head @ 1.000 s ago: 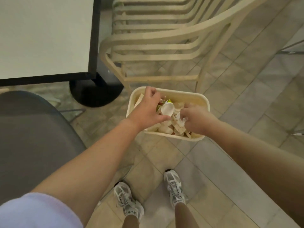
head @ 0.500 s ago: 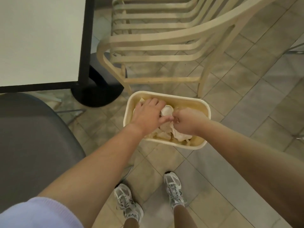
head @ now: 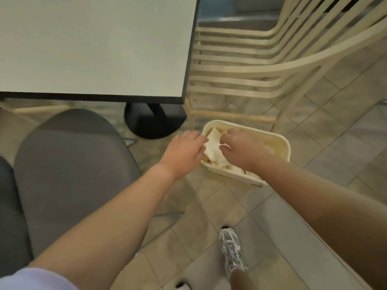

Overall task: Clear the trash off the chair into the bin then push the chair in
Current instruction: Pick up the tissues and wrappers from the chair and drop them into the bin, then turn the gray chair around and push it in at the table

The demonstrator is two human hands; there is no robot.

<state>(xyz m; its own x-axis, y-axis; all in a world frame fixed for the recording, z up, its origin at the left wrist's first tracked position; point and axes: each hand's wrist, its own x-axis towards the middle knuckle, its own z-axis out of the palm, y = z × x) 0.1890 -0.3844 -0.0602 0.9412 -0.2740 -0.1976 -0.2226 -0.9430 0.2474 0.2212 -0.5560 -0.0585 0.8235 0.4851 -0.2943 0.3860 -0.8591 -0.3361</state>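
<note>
Two hands over one bin [head: 280,143]: left hand [head: 184,149] flat, fingers relaxed; right hand [head: 240,149] pinching napkin [head: 213,143].

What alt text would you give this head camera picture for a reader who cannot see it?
Seen from above, a person's two hands reach into a cream bin on a tiled floor: the right hand curls into white paper trash, the left hand lies open beside it. A grey chair and white table sit left.
</note>
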